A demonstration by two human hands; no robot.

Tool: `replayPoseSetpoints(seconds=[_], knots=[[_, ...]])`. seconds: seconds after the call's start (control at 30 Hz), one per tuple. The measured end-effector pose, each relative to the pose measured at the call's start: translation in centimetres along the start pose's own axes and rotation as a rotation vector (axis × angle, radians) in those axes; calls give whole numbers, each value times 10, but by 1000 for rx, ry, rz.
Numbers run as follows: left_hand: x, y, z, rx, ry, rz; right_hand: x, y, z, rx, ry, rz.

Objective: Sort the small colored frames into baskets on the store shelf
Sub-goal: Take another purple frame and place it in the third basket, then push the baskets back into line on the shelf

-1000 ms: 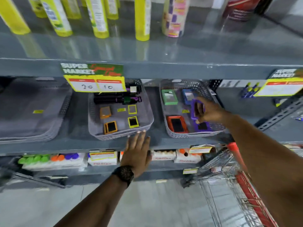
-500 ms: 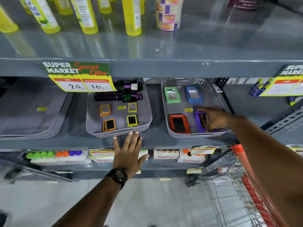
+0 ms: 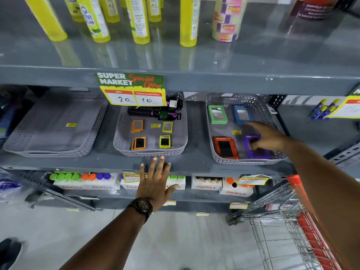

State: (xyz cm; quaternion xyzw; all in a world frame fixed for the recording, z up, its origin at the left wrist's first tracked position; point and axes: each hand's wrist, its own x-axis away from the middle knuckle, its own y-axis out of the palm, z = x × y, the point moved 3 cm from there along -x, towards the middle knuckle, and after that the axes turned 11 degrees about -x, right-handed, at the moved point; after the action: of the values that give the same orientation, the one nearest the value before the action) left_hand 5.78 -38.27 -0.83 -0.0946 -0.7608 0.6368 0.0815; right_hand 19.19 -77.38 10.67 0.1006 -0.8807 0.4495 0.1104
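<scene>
Two grey perforated baskets hold the frames. The middle basket contains two orange frames and two yellow frames. In the right basket lie a green frame, a blue frame, a red-orange frame and a purple frame. My right hand hovers over the purple frame, which lies flat; the fingers are spread, the thumb touches its top edge and the index finger points toward the blue frame. My left hand is open, fingers spread, at the shelf edge just below the middle basket.
A third grey basket stands at the left. Black and purple brushes lie at the back of the middle basket. Yellow bottles line the upper shelf. A price sign hangs above. A shopping cart stands at the lower right.
My right hand lowered the purple frame into the right basket's front right corner and loosened its grip, with the index finger now stretched out. My left hand stayed at the shelf edge.
</scene>
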Motion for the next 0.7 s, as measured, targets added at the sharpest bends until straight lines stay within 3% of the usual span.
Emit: replayPoseSetpoints(seconds=[0.2, 0.4, 0.57, 0.7], knots=[[13, -16, -34, 7, 39, 78, 6, 29, -87, -128, -221, 173], [22, -30, -112, 15, 14, 161, 2, 97, -188, -198, -375, 119], [37, -33, -208, 11, -126, 216, -5, 180, -280, -241, -439, 54], [51, -30, -294, -12, -233, 224, -5, 247, -352, -424, -467, 14]])
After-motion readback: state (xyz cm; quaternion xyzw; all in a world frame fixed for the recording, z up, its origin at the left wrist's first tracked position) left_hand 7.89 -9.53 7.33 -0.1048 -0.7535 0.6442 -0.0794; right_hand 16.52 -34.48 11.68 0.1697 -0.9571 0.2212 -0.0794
